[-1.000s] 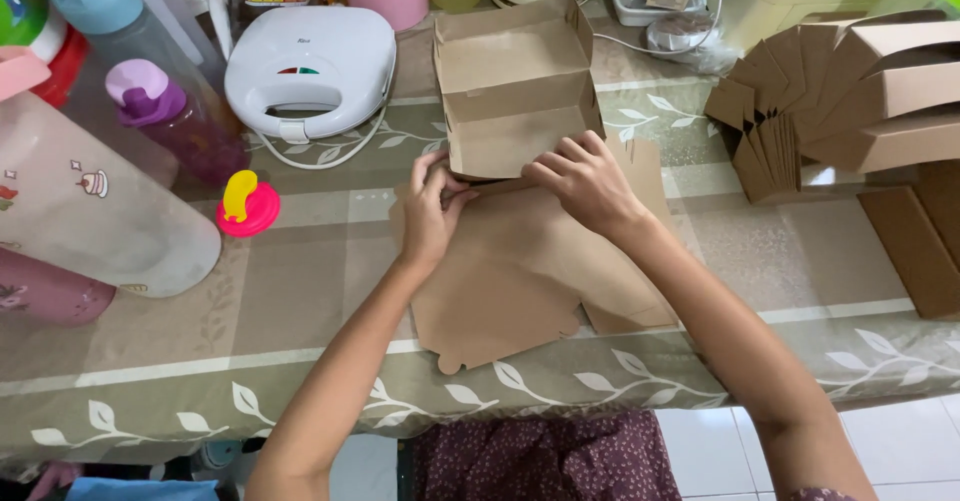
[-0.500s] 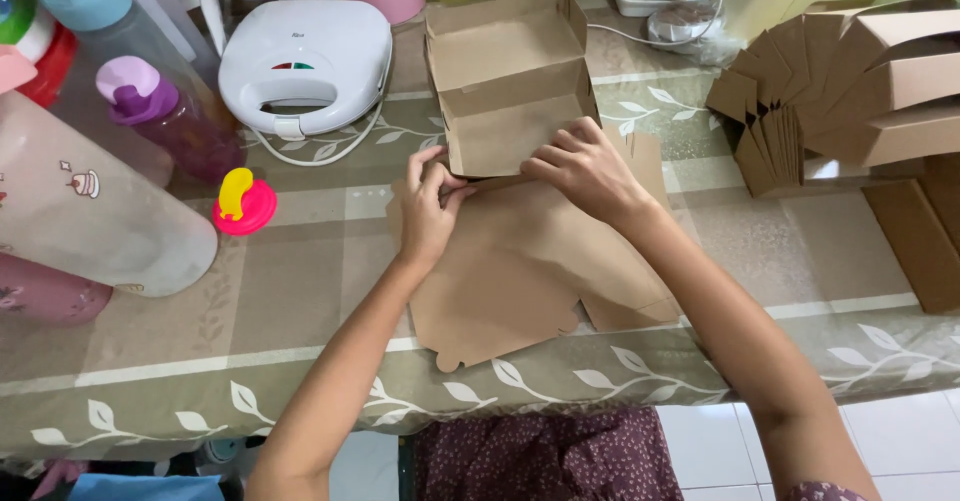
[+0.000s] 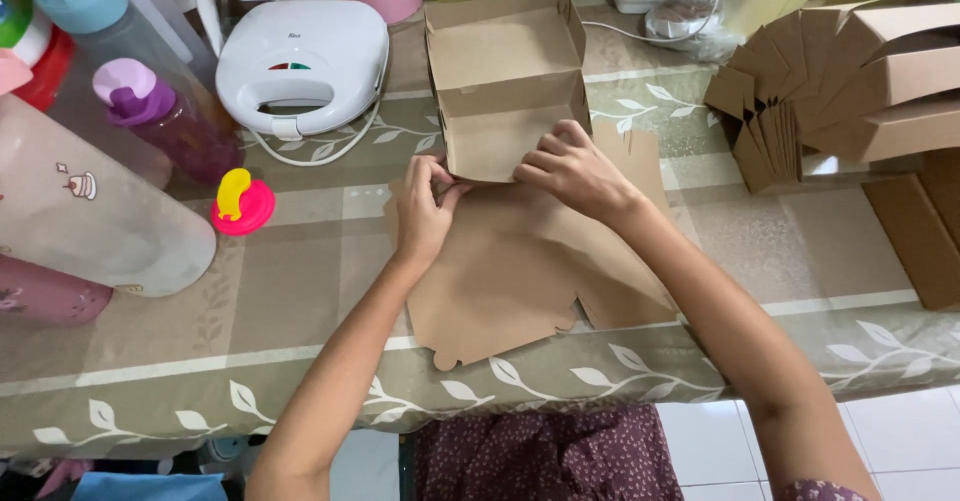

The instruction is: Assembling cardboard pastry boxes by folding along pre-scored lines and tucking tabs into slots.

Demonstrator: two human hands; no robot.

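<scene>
I see my left hand [image 3: 425, 206] pinching the near-left corner of the half-folded brown cardboard box [image 3: 505, 91], which runs lengthwise toward 12 o'clock on the table [image 3: 300, 291], while my right hand [image 3: 570, 171] presses curled fingers on its near-right edge.

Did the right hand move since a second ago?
Hardly. The right hand still presses the near edge of the brown cardboard box, in much the same spot relative to the white sandwich maker. Any shift is too small to call.

Bright, even daylight, soft shadows only, sharp focus throughout, slight wide-angle bending at the edges
</scene>
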